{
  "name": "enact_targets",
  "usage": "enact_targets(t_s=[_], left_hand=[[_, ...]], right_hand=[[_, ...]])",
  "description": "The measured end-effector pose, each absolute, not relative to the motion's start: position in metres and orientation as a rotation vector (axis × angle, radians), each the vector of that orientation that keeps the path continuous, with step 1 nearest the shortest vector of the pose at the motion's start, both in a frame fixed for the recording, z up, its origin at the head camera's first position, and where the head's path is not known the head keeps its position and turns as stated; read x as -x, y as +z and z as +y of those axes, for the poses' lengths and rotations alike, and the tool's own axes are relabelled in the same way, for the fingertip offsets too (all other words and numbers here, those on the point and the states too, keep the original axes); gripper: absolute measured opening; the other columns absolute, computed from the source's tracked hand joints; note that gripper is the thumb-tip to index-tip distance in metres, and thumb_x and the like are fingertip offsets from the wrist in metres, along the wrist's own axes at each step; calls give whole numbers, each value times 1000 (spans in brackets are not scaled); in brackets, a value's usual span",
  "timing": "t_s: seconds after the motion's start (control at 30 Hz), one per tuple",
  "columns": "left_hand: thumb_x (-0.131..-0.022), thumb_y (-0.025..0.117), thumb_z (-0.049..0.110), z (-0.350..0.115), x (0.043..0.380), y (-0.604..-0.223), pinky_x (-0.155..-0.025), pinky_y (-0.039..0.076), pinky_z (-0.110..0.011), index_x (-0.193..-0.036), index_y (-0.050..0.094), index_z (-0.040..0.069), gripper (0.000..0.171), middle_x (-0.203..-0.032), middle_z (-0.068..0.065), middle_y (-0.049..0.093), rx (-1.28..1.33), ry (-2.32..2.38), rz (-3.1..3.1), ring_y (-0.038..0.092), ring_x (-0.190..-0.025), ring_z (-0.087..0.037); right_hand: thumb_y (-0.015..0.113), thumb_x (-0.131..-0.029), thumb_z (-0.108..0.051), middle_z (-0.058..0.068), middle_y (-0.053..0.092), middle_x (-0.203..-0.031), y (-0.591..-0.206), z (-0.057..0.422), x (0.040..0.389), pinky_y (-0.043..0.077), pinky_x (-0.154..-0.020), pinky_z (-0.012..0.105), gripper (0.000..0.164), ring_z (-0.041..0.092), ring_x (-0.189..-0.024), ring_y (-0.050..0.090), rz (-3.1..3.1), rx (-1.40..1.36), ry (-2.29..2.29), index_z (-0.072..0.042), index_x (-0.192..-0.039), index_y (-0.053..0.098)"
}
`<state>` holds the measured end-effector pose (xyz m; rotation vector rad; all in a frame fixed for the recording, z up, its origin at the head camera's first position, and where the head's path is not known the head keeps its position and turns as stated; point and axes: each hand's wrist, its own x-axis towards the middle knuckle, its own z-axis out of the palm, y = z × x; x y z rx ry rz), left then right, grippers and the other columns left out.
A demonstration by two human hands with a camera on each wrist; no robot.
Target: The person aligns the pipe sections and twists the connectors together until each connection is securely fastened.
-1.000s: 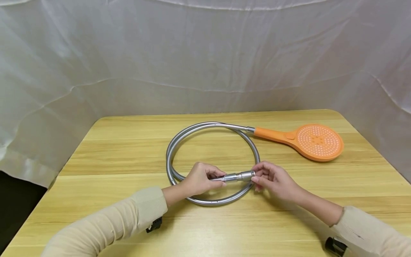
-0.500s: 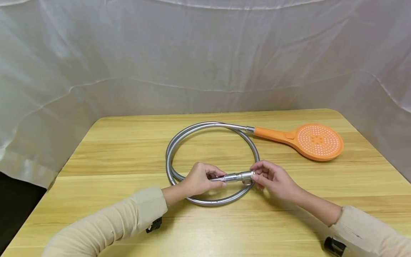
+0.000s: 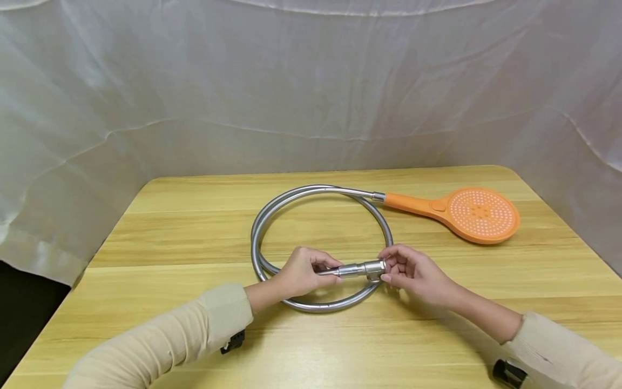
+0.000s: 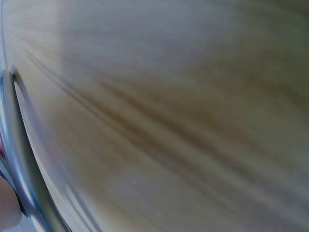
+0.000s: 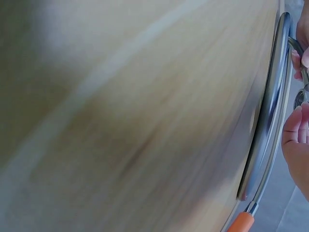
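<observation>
A silvery shower hose (image 3: 256, 232) lies coiled on the table. My left hand (image 3: 302, 270) pinches the hose close to its free end, just left of the chrome end connector (image 3: 349, 270). On that connector sits a chrome tee-shaped fitting (image 3: 374, 267) with a short side outlet pointing down toward me. The thumb and fingers of my right hand (image 3: 418, 273) pinch the right end of this fitting. In the right wrist view, the fitting's round opening (image 5: 300, 98) shows beside the fingertips. The left wrist view has only a length of hose (image 4: 21, 154) and a bit of hand at its edge.
An orange hand shower (image 3: 481, 215) lies face up at the back right, joined to the hose's other end. Underneath is a wood-grain table (image 3: 311, 351). A pale curtain (image 3: 311, 81) hangs behind the table and along its sides.
The tee fitting has turned about its length, so its side outlet has come into view below it. My right fingers have shifted slightly on it. The left hand stays put.
</observation>
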<state>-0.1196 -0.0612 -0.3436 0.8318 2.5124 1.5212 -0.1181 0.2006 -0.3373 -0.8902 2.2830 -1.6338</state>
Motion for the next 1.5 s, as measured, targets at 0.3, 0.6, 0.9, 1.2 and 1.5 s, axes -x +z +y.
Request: enact_targets(t_s=[0.3,0.6,0.9,1.2,1.5], left_hand=[[-74,77,10,-62,120,-344,-49,48,-17,-92,72,1,21,-82,-11,73,-824,1513,2512,52,-55,2],[-75,76,11,-62,119,-343,-48,48,-17,-93,72,1,20,-83,-12,73,-827,1506,2510,52,-55,2],[-74,76,10,-62,120,-342,-47,47,-17,-92,73,2,20,-81,-11,73,-843,1487,2529,52,-54,3],[-74,77,11,-62,120,-344,-46,47,-17,-92,72,1,20,-81,-11,73,-877,1488,2533,51,-53,3],[-75,76,11,-62,119,-344,-46,46,-17,-92,72,1,20,-81,-11,73,-893,1494,2520,50,-53,3]], right_hand=[[60,-85,2,7,59,-80,-338,198,116,49,-54,22,21,5,-66,54,2390,922,-1587,9,-105,55],[61,-83,4,4,59,-86,-336,197,116,51,-62,20,26,3,-73,55,2399,862,-1594,11,-108,55],[57,-86,6,4,57,-84,-337,196,118,52,-59,23,21,7,-70,56,2365,905,-1616,9,-107,53],[56,-89,1,10,57,-77,-338,195,119,49,-52,25,14,11,-60,54,2362,864,-1603,7,-101,54],[57,-87,3,-4,58,-80,-336,194,117,51,-55,24,17,6,-66,55,2344,918,-1655,9,-103,56]])
